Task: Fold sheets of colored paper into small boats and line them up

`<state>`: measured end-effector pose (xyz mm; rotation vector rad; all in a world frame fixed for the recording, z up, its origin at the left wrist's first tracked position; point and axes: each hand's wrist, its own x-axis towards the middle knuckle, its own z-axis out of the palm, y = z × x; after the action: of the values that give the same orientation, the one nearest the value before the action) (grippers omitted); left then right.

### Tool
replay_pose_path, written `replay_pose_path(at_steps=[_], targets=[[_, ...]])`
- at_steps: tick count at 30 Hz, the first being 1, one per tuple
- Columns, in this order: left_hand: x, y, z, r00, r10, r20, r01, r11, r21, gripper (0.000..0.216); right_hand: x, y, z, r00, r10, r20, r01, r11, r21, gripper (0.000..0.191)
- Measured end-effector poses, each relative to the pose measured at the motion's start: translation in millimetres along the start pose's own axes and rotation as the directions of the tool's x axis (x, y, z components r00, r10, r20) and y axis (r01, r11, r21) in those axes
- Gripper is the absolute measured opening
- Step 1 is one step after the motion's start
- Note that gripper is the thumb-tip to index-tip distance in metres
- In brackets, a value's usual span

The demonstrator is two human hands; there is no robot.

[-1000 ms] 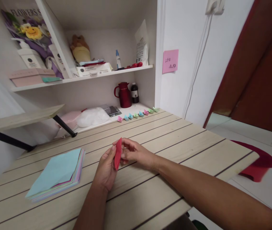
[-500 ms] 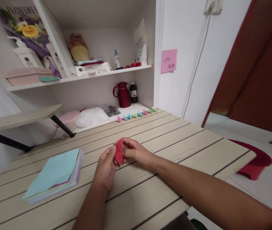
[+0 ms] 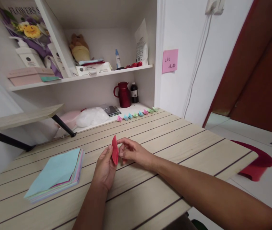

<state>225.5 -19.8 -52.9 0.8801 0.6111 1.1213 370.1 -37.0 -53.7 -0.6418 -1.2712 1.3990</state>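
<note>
A small piece of red folded paper stands nearly edge-on above the table, tapering to a point at the top. My left hand pinches its left side, with the thumb on the near face. Against the right side of the paper are the curled fingers of my right hand; the index fingertip meets its upper part and the thumb tip is lower down. How far the right fingers reach behind the paper is hidden. To the left lies a stack of coloured paper sheets, light blue on top.
Several small folded paper pieces in pink, blue and green line the table's back edge. Behind them are a red jug, a dark bottle and a white plastic bag. A low wooden shelf stands at the left.
The red paper has turned more edge-on and shifted slightly left with my left hand. More of my right fingers shows beside it now.
</note>
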Motion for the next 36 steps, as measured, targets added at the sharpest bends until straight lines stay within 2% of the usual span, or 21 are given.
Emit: replay_pose_path(at_steps=[4, 9, 19, 25, 28, 30, 32, 36], targets=[[0.0, -0.9, -0.9, 0.999, 0.001, 0.033, 0.0, 1.0, -0.022, 0.029, -1.1, 0.8, -1.1, 0.999, 0.003, 0.049, -0.003, 1.0, 0.0, 0.04], [-0.1, -1.9, 1.6, 0.999, -0.042, 0.033, 0.044, 0.998, -0.052, 0.035, -0.5, 0.7, -1.4, 1.0, 0.011, 0.015, -0.01, 0.999, -0.031, 0.042], [1.4, -1.0, -2.2, 1.0, -0.029, -0.012, 0.028, 0.998, -0.057, 0.023, 0.5, 3.9, -3.1, 1.0, 0.019, 0.022, -0.018, 0.999, -0.031, 0.043], [0.3, -4.2, 4.0, 1.0, 0.004, -0.002, -0.004, 0.999, 0.041, 0.028, 1.3, 1.1, -1.3, 0.998, 0.003, -0.056, -0.005, 0.999, -0.047, 0.033], [1.3, -6.9, 3.0, 1.0, 0.024, -0.012, -0.023, 0.997, 0.073, 0.025, 2.1, 0.8, -0.9, 0.995, -0.008, -0.102, 0.002, 0.998, -0.057, 0.036], [2.4, -7.8, 1.4, 0.999, 0.029, -0.021, -0.027, 0.997, 0.077, 0.025, 2.0, 0.7, -1.0, 0.989, -0.015, -0.144, 0.0, 0.995, -0.102, 0.04], [3.6, -7.9, 0.1, 0.999, 0.034, -0.03, -0.032, 0.996, 0.078, 0.028, 1.3, 0.2, -1.4, 0.981, -0.05, -0.185, 0.008, 0.976, -0.22, 0.045], [5.3, -7.6, -0.2, 0.999, 0.033, -0.035, -0.03, 0.997, 0.073, 0.032, -0.3, -1.5, -1.9, 0.967, -0.153, -0.203, 0.046, 0.89, -0.454, 0.054]])
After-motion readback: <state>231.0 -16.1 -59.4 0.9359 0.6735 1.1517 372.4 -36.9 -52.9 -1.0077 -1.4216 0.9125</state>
